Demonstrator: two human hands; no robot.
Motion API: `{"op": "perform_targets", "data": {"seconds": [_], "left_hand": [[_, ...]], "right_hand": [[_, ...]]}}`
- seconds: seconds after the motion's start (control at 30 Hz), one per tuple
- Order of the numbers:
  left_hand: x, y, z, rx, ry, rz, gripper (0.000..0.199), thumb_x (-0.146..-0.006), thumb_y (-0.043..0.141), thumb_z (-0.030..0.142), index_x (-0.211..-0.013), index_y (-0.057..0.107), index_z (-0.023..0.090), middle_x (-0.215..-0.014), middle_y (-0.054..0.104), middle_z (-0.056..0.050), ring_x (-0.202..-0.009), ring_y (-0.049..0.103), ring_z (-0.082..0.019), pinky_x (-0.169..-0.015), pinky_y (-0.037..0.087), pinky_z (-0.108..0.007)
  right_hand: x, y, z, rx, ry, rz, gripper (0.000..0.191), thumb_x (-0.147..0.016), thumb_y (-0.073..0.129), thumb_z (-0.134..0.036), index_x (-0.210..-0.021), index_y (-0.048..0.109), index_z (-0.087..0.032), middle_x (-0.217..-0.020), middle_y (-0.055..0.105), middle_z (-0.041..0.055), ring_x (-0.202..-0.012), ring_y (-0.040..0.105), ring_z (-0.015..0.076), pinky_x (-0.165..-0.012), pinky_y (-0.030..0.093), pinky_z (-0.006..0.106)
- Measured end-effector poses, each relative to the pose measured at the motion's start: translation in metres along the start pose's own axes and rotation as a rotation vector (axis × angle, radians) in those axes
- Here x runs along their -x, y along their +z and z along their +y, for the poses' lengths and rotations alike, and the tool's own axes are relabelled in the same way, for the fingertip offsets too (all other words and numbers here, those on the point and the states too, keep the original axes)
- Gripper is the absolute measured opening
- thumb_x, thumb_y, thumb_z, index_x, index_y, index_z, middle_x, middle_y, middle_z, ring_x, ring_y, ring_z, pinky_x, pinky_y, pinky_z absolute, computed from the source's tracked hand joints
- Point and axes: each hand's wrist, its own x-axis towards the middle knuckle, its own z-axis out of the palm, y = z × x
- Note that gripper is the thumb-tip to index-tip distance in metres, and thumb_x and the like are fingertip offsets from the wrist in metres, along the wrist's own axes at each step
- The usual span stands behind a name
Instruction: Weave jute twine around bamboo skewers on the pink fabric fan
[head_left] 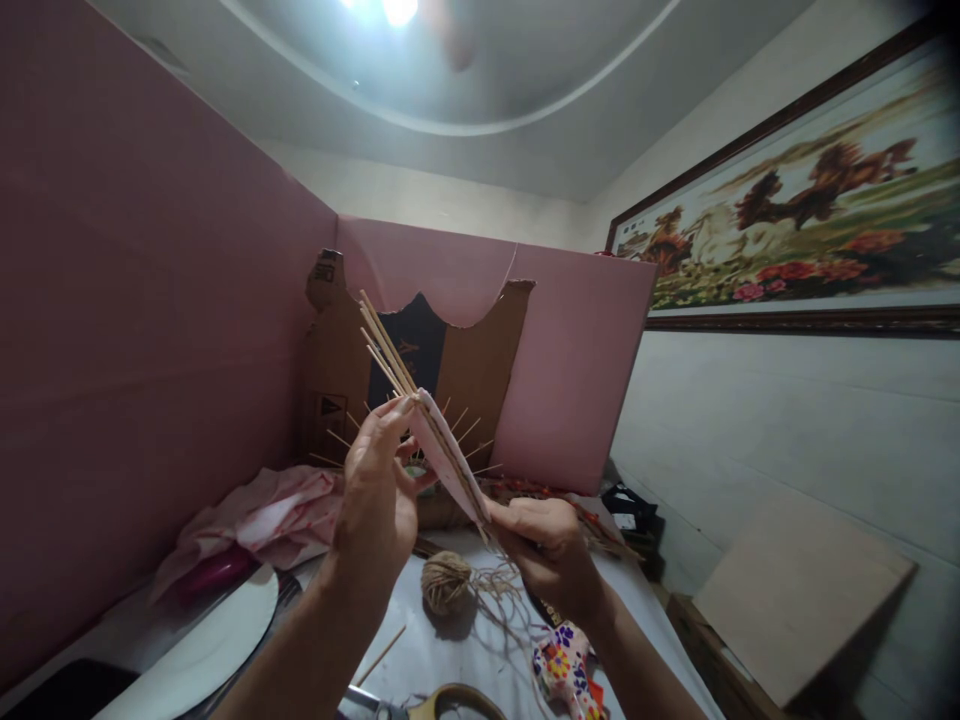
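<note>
"As you hold the work up, kindly list what is in your grip."

"Item one: pad (448, 462), pink and white, thin, seen nearly edge-on, a brown strip along its edge. Place: raised off the table (420, 640), above the ball (447, 583) in my view, sloping down toward the right."

"And each hand?"

"Left hand (377, 468): thumb and fingertips closed on the pad's upper end, other fingers bent behind it. Right hand (546, 552): thumb and fingers pinched tight at the lower end, up and right of the ball."

"Attachments?"

"Sticks (388, 343), several, pale, jutting up and left from the pad's upper end, higher than the ball. How they are fixed I cannot tell; my left fingers cover the spot."

"The remainder, placed by the ball?"

"Ball: brown twine, loose strands trailing to its right. Scissors (459, 690): near side of the ball, partly out of view. Loose stick (381, 656): near side, to the left. Floral item (564, 662): near side, to the right, partly behind my forearm. Cloth (289, 510): pink, crumpled, left of the ball and farther off. Cardboard (478, 372): beyond the ball, upright, its top edge cut in curves."
</note>
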Motion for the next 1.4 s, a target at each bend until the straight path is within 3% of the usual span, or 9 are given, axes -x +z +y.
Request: {"op": "perform_targets", "data": {"seconds": [0.17,0.3,0.53,0.63,0.83,1.0,1.07,1.2,1.4], "left_hand": [[-0.008,-0.005,-0.003,-0.194,-0.041,0.013,0.031,-0.067,0.069,0.041,-0.093,0.062,0.026,-0.099,0.058,0.000,-0.089,0.050,-0.018,-0.058,0.042,-0.024],[-0.020,-0.014,-0.013,-0.353,0.024,-0.043,0.043,-0.062,0.075,0.043,-0.097,0.062,0.022,-0.089,0.054,0.000,-0.079,0.053,-0.015,-0.061,0.044,-0.025],[-0.026,-0.021,-0.018,-0.867,0.495,-0.002,0.034,-0.071,0.068,0.044,-0.092,0.065,0.017,-0.106,0.052,-0.007,-0.078,0.053,-0.016,-0.071,0.046,-0.031],[-0.025,-0.022,-0.013,-0.998,0.576,-0.018,0.028,-0.074,0.066,0.041,-0.090,0.065,0.017,-0.101,0.055,-0.007,-0.085,0.054,-0.019,-0.073,0.045,-0.032],[-0.031,-0.024,-0.016,-0.703,0.322,-0.123,0.039,-0.068,0.072,0.044,-0.089,0.057,0.015,-0.089,0.061,-0.006,-0.084,0.060,-0.021,-0.070,0.047,-0.031],[-0.029,-0.021,-0.018,-0.507,0.222,-0.154,0.070,-0.067,0.074,0.039,-0.129,0.044,0.025,-0.088,0.057,0.000,-0.073,0.058,-0.014,-0.064,0.048,-0.026],[-0.028,-0.020,-0.017,-0.497,0.195,-0.207,0.069,-0.071,0.071,0.040,-0.134,0.044,0.029,-0.088,0.057,0.000,-0.072,0.056,-0.012,-0.063,0.047,-0.023],[-0.026,-0.017,-0.013,-0.448,0.061,-0.242,0.065,-0.067,0.073,0.047,-0.125,0.058,0.023,-0.091,0.060,-0.005,-0.076,0.055,-0.014,-0.058,0.047,-0.022],[-0.028,-0.014,-0.010,-0.219,-0.045,-0.054,0.046,-0.057,0.080,0.037,-0.097,0.067,0.021,-0.093,0.061,-0.004,-0.073,0.051,-0.014,-0.051,0.046,-0.022]], "right_hand": [[-0.002,-0.008,0.001,0.040,-0.014,0.010,0.027,-0.087,0.053,-0.015,-0.107,0.072,-0.010,-0.055,0.047,-0.0011,-0.049,0.040,0.0089,-0.049,0.032,0.022],[-0.003,-0.015,0.001,-0.005,0.035,-0.013,0.026,-0.086,0.056,-0.018,-0.104,0.073,-0.010,-0.056,0.052,0.0004,-0.050,0.043,0.0092,-0.049,0.032,0.022],[-0.002,-0.022,0.003,-0.035,0.140,-0.075,0.025,-0.087,0.057,-0.022,-0.099,0.075,-0.010,-0.056,0.053,0.0015,-0.050,0.043,0.0095,-0.048,0.031,0.023],[-0.002,-0.023,0.004,-0.048,0.146,-0.079,0.025,-0.087,0.057,-0.022,-0.098,0.075,-0.010,-0.057,0.055,0.0022,-0.051,0.044,0.0097,-0.049,0.032,0.023],[-0.001,-0.023,0.004,-0.043,0.143,-0.087,0.025,-0.087,0.057,-0.023,-0.100,0.075,-0.010,-0.057,0.056,0.0026,-0.051,0.044,0.0100,-0.049,0.032,0.023],[-0.002,-0.024,0.003,-0.023,0.150,-0.097,0.024,-0.087,0.057,-0.022,-0.101,0.074,-0.013,-0.057,0.056,0.0017,-0.051,0.045,0.0097,-0.051,0.033,0.022],[-0.003,-0.024,0.003,-0.014,0.145,-0.104,0.024,-0.087,0.057,-0.022,-0.101,0.075,-0.013,-0.057,0.056,0.0014,-0.051,0.045,0.0095,-0.051,0.033,0.022],[-0.003,-0.024,0.002,-0.004,0.139,-0.120,0.023,-0.087,0.057,-0.021,-0.100,0.075,-0.012,-0.059,0.060,0.0032,-0.052,0.049,0.0102,-0.052,0.035,0.022],[0.000,-0.019,0.006,0.101,0.118,-0.169,0.026,-0.085,0.056,-0.016,-0.104,0.074,-0.015,-0.057,0.057,0.0012,-0.051,0.047,0.0101,-0.052,0.033,0.022]]}}
